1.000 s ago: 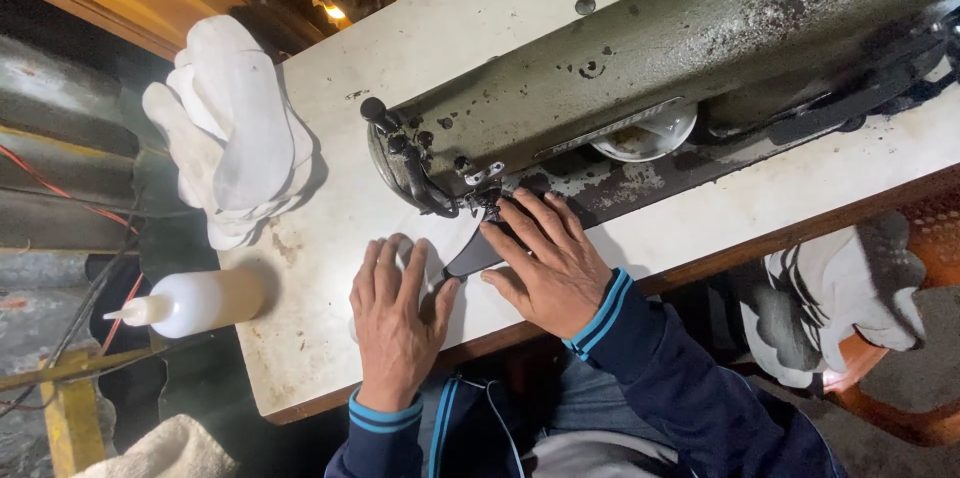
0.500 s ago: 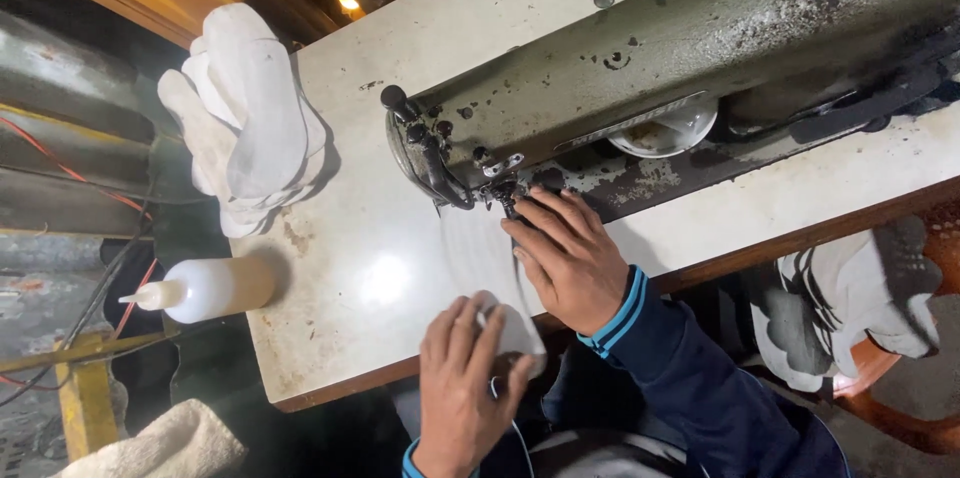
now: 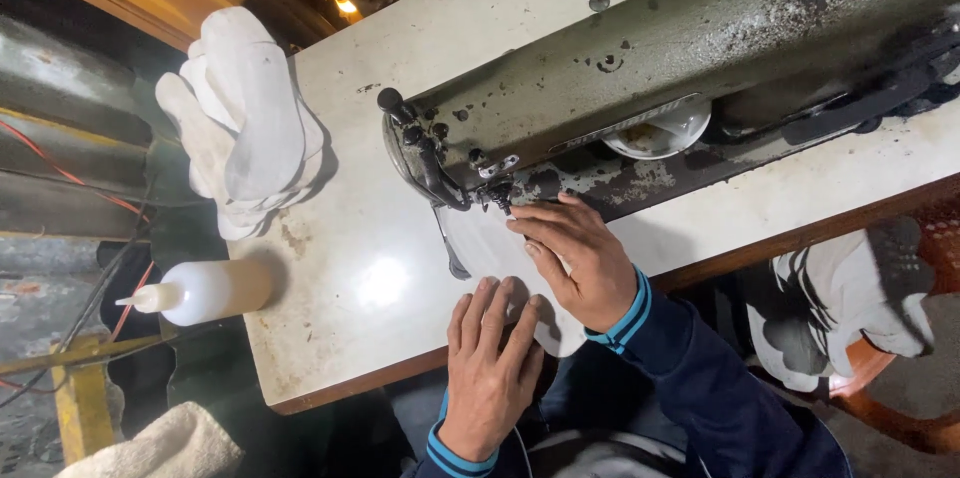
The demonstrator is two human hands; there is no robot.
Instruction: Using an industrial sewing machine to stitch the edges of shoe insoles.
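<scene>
Left hand: my left hand (image 3: 490,363) lies flat, palm down, fingers spread and straight, in the lower middle of the frame; it presses on the near end of the white fabric piece (image 3: 500,258) and grips nothing
Right hand: my right hand (image 3: 575,258) sits just right of the left one, nearly open, fingers stretched toward the needle area (image 3: 497,196); the fingertips hold the fabric down against the table, no pinch that I can see
White fabric piece: a pale, rounded-edge cut piece at the centre of the frame, lying flat on the table, its far end under the machine head, its near end reaching the table's front edge under my hands
Sewing machine: a worn grey-green industrial sewing machine (image 3: 720,48) runs from the centre to the upper right of the frame, paint chipped, its head end with dark levers pointing left
Table: a white sewing table (image 3: 350,278) with a brown wooden edge, scuffed and stained
Stack of white pieces: a pile of white cut pieces (image 3: 245,123) at the upper left, hanging over the table's left edge
Bottle: a white squeeze bottle (image 3: 200,290) with a pointed nozzle at the left, beside the table's left edge; whether it rests on the table I cannot tell
Sleeves: dark blue with light blue striped cuffs (image 3: 625,308)
</scene>
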